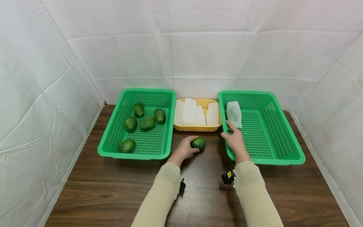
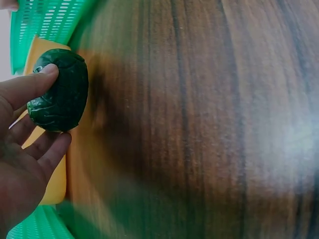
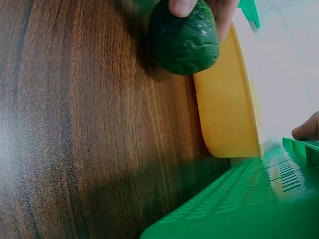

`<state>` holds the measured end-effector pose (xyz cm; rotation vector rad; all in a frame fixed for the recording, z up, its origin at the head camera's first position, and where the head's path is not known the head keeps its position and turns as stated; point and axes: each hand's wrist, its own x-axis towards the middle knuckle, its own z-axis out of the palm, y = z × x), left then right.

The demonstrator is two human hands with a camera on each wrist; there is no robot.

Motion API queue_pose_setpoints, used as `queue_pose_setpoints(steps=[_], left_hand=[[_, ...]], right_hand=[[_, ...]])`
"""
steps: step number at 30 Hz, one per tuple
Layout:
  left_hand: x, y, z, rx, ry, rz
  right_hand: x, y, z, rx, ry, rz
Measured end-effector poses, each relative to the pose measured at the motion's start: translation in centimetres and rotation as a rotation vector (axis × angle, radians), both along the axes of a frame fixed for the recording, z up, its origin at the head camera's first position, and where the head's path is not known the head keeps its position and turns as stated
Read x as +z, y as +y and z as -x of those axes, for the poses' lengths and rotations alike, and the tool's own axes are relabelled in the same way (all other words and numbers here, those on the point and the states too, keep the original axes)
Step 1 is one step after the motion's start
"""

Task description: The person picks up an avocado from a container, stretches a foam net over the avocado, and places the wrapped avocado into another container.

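Observation:
My left hand (image 1: pixel 185 147) grips a dark green, wrinkled avocado (image 1: pixel 199 144) between thumb and fingers, close over the table in front of the yellow tray (image 1: pixel 195 128). In the left wrist view the thumb lies across one face of the avocado (image 2: pixel 65 97) and the fingertips sit at its lower end. At the left rim of the right green basket (image 1: pixel 283 161), my right hand (image 1: pixel 234 139) has its fingers extended and nothing in its grasp. Just beyond those fingertips a white foam net sleeve (image 1: pixel 233 113) lies inside that basket.
Several more avocados (image 1: pixel 147 123) lie in the left green basket (image 1: pixel 139 156). White foam net sleeves (image 1: pixel 189 112) fill much of the yellow tray between the baskets. White sheeting (image 1: pixel 198 56) walls off the back and both sides of the brown wooden table (image 1: pixel 113 189).

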<state>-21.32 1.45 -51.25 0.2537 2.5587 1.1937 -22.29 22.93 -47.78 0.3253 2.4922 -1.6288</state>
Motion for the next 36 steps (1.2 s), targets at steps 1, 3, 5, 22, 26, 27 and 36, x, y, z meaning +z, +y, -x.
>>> queue_pose_setpoints(steps=[1, 3, 5, 22, 26, 27, 36], left_hand=[[-0.07, -0.02, -0.01, -0.001, -0.004, 0.000], [-0.14, -0.07, -0.06, 0.000, -0.009, -0.004], [-0.15, -0.11, -0.10, 0.000, -0.010, -0.013], [-0.27, -0.11, -0.73, -0.014, 0.012, 0.002], [-0.27, -0.13, -0.78, -0.007, 0.025, -0.003], [-0.28, -0.13, -0.76, -0.006, 0.027, -0.004], [0.14, -0.07, -0.57, 0.011, 0.063, -0.031]], right_hand=[[0.01, 0.00, 0.01, 0.000, 0.001, 0.000], [0.04, 0.01, 0.01, 0.004, 0.005, -0.003], [0.05, 0.00, 0.02, 0.002, 0.006, -0.003], [-0.25, 0.04, 0.03, 0.005, 0.003, -0.004], [-0.28, 0.05, 0.02, 0.008, 0.009, -0.004], [-0.26, 0.04, 0.01, 0.007, 0.008, -0.005], [-0.08, 0.02, -0.04, 0.012, 0.005, -0.002]])
